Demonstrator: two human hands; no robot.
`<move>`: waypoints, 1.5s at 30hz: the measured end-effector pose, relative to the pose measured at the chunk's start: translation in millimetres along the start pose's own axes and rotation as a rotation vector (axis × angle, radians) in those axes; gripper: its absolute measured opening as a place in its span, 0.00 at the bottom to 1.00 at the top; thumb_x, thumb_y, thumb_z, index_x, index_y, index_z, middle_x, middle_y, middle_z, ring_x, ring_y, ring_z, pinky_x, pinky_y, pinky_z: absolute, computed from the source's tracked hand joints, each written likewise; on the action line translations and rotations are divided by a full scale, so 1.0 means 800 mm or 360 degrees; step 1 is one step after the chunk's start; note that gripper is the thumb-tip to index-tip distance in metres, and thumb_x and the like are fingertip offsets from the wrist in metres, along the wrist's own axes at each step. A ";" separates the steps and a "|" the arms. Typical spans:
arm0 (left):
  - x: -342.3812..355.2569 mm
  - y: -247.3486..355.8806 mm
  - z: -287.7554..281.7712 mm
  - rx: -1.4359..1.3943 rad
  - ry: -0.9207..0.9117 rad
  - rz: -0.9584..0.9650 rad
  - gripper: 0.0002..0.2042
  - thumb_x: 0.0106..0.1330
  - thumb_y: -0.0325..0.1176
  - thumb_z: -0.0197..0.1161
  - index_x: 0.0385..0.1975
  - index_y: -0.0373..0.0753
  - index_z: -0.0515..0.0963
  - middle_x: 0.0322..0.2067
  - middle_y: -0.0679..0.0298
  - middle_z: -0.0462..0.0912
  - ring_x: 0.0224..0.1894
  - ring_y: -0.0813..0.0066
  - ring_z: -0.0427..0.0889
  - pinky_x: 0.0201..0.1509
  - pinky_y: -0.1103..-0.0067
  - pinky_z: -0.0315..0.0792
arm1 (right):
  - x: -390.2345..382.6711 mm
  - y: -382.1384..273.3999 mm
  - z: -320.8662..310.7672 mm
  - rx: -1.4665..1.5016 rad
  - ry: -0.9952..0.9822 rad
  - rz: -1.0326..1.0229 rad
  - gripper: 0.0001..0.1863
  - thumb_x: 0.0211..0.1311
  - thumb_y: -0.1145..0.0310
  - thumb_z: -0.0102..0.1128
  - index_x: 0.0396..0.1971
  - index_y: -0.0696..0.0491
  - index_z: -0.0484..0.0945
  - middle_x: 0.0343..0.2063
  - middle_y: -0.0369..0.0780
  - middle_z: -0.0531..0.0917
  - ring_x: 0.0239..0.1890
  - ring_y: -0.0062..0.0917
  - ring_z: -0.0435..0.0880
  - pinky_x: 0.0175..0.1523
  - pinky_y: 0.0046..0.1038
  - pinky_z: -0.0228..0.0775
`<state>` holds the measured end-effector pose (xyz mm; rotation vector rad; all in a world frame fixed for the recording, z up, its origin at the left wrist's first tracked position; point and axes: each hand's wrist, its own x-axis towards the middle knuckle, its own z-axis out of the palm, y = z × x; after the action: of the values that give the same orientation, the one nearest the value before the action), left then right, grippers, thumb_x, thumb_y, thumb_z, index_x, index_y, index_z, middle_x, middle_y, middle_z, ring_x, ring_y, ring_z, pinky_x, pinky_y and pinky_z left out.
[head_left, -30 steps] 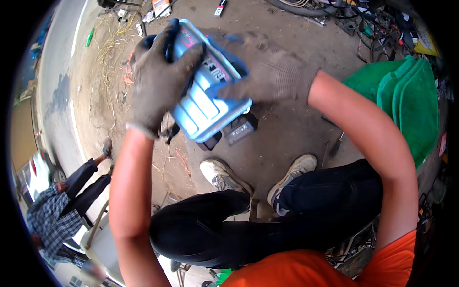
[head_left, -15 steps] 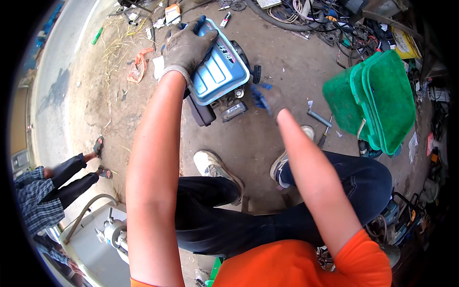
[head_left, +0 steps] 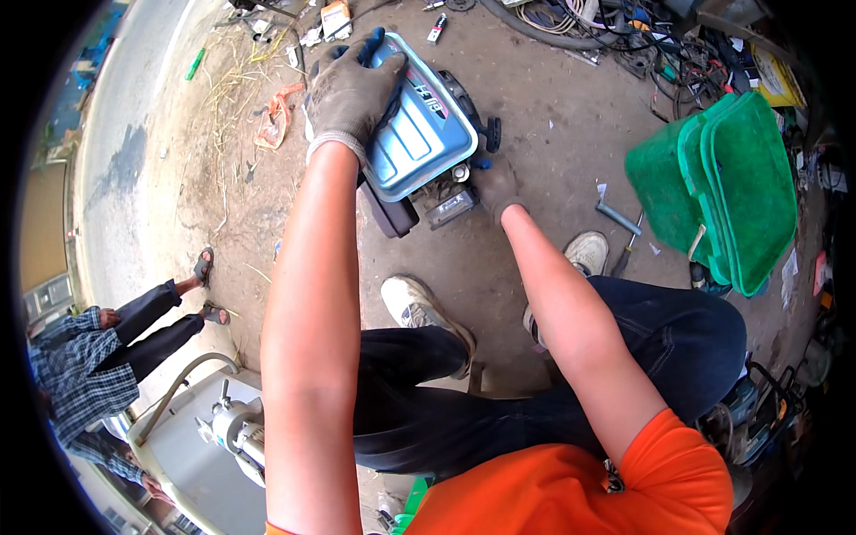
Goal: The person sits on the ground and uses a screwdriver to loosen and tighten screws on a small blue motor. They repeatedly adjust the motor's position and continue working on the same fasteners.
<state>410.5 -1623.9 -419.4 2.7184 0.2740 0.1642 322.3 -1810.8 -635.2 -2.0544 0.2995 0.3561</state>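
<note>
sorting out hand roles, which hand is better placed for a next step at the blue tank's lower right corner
Likely the right hand: it is beside that corner, while the left hand lies over the upper left edge of the blue tank. The right hand's grip is unclear.

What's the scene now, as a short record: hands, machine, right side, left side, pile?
Left hand: gloved, on the upper left of the machine's blue top
Left hand position
Right hand: gloved, by the machine's lower right; grip unclear
Right hand position
Machine: blue top, dark parts around it
Right side: green bin; dark-handled tool on the ground
Left side: orange bag on the ground; person in a checked shirt
Pile: cables and clutter, upper right
</note>
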 end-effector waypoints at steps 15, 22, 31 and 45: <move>0.004 -0.012 0.004 -0.0034 0.0015 -0.0073 0.32 0.60 0.61 0.67 0.65 0.60 0.78 0.67 0.44 0.72 0.67 0.46 0.74 0.72 0.64 0.67 | 0.009 0.006 -0.002 0.0085 0.0008 0.0063 0.16 0.54 0.58 0.69 0.37 0.55 0.87 0.33 0.50 0.88 0.38 0.41 0.87 0.45 0.41 0.76; 0.003 -0.009 0.002 -0.0008 0.0028 -0.0060 0.33 0.60 0.61 0.68 0.65 0.59 0.78 0.66 0.44 0.73 0.66 0.47 0.76 0.70 0.63 0.69 | 0.005 -0.001 -0.005 0.0118 0.0050 0.0081 0.18 0.55 0.58 0.69 0.39 0.57 0.87 0.35 0.52 0.88 0.40 0.42 0.88 0.47 0.42 0.75; 0.009 -0.011 0.011 -0.0079 0.0051 -0.0013 0.33 0.60 0.60 0.68 0.66 0.58 0.78 0.62 0.46 0.79 0.62 0.49 0.81 0.67 0.65 0.72 | 0.025 0.027 0.007 0.0158 0.0086 0.0175 0.22 0.54 0.53 0.70 0.42 0.54 0.87 0.40 0.53 0.88 0.47 0.50 0.87 0.53 0.46 0.77; 0.006 -0.011 0.001 -0.0083 -0.0073 -0.0134 0.33 0.59 0.59 0.68 0.66 0.58 0.78 0.70 0.47 0.68 0.70 0.49 0.72 0.72 0.64 0.67 | 0.002 -0.006 -0.010 0.0145 -0.0157 0.0057 0.17 0.56 0.56 0.66 0.41 0.51 0.87 0.40 0.52 0.88 0.47 0.47 0.88 0.52 0.44 0.77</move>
<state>414.0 -1615.1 -423.2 2.6495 0.3645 0.0835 326.8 -1815.8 -628.1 -1.9375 0.2876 0.4561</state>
